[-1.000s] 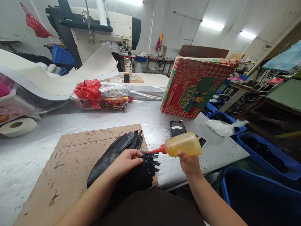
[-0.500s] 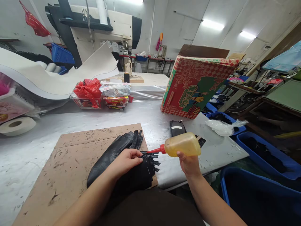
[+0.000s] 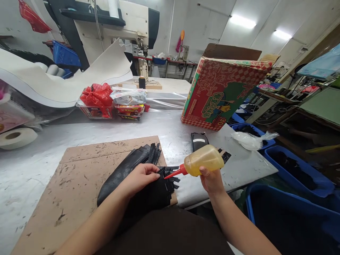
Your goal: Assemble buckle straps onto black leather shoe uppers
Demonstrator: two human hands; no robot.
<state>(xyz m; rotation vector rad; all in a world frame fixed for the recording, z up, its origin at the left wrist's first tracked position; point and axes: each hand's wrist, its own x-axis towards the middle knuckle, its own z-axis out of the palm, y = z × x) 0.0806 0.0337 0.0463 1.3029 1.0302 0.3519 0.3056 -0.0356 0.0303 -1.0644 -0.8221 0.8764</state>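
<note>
A: In the head view, what does the right hand [image 3: 211,180] have?

B: It is wrapped around a yellowish squeeze bottle [image 3: 204,160], tilted so that the red nozzle [image 3: 174,173] slopes down toward the black pieces [image 3: 156,194].

A: Does the tip touch them?

B: It is right over their top face, near the strip ends; I can't tell whether there is contact.

A: And the left hand [image 3: 140,177]?

B: Thumb and forefinger are pinched together on the edge of the black pieces, just left of the nozzle tip. How many layers they grip is too small to tell.

A: Where do the pieces lie?

B: At the right side of a brown cardboard sheet [image 3: 77,184], close to the person's body. The sheet lies on a silvery table [image 3: 191,191].

A: What else is near?

B: A black pouch [image 3: 196,145] with a white stripe sits just behind the bottle. Farther back stands a red and green box [image 3: 220,94]; a white roll [image 3: 20,140] rests at far left.
</note>
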